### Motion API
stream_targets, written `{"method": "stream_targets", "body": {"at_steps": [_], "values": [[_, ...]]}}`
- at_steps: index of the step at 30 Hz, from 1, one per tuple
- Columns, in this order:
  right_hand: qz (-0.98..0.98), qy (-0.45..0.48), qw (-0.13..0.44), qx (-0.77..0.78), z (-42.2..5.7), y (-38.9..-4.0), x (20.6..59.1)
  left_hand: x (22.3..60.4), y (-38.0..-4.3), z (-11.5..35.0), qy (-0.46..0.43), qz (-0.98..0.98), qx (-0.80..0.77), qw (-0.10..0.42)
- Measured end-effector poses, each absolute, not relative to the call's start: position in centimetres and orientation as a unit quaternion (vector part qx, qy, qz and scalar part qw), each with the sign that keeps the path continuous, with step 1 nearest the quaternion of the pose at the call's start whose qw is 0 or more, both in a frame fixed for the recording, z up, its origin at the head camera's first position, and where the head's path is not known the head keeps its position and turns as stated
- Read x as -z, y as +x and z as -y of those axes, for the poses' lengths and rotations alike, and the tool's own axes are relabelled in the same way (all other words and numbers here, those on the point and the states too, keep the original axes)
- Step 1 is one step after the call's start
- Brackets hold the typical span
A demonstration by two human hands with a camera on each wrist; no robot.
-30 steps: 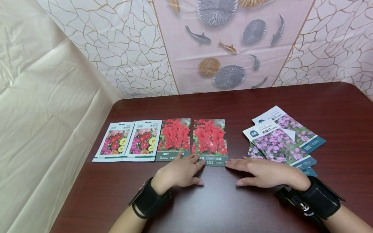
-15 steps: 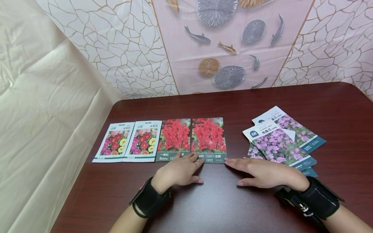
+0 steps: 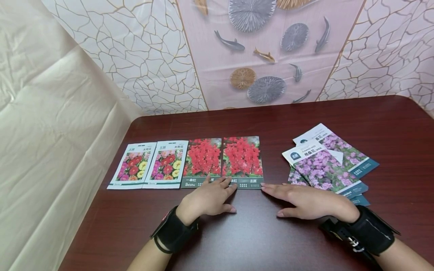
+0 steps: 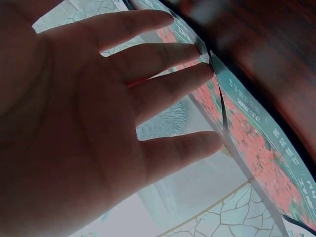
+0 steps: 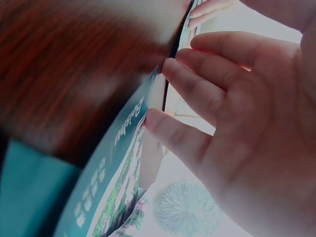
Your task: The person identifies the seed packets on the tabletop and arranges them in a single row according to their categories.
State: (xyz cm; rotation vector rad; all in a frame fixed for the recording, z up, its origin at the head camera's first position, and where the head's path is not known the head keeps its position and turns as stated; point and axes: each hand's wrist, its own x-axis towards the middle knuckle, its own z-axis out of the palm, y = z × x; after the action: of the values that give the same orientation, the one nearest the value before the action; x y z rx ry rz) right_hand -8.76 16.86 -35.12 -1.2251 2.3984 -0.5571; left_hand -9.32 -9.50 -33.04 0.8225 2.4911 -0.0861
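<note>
Four-in-a-row is how the flat seed packets lie: two white ones with mixed blooms, the left packet (image 3: 132, 165) and its neighbour (image 3: 167, 165), then two red-flower ones, the inner packet (image 3: 203, 156) and the end packet (image 3: 242, 156). My left hand (image 3: 211, 197), fingers spread and fairly straight, rests its fingertips on the lower edges of both red packets. With fingers extended, my right hand (image 3: 305, 200) has its index fingertip at the end packet's lower right corner. Its other fingers are beside the purple-flower packet (image 3: 325, 165); in the right wrist view fingertips overlap that packet's edge (image 5: 128, 118).
Several purple-flower packets overlap in a loose pile at the right, the rear one (image 3: 352, 150) angled outward. Everything lies on a dark red-brown table (image 3: 257, 241). A patterned cloth (image 3: 271, 49) hangs behind, and a cream cloth (image 3: 61, 131) hangs at the left.
The end red packet has slid slightly away from me and to the left, straightening beside the inner red packet. Both hands have shifted only slightly.
</note>
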Motion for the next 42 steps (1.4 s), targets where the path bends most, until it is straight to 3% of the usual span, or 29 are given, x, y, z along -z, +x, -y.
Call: {"method": "stream_targets", "body": {"at_steps": [26,42], "values": [[-0.853,-0.439,0.194,0.206,-16.88,-8.7,35.07,33.03,-9.24,9.32,0.297,-0.922,0.025,0.246],[-0.855,-0.444,0.171,0.207,-16.78,-8.66,35.03,32.76,-9.27,9.43,0.316,-0.927,0.005,0.201]]}}
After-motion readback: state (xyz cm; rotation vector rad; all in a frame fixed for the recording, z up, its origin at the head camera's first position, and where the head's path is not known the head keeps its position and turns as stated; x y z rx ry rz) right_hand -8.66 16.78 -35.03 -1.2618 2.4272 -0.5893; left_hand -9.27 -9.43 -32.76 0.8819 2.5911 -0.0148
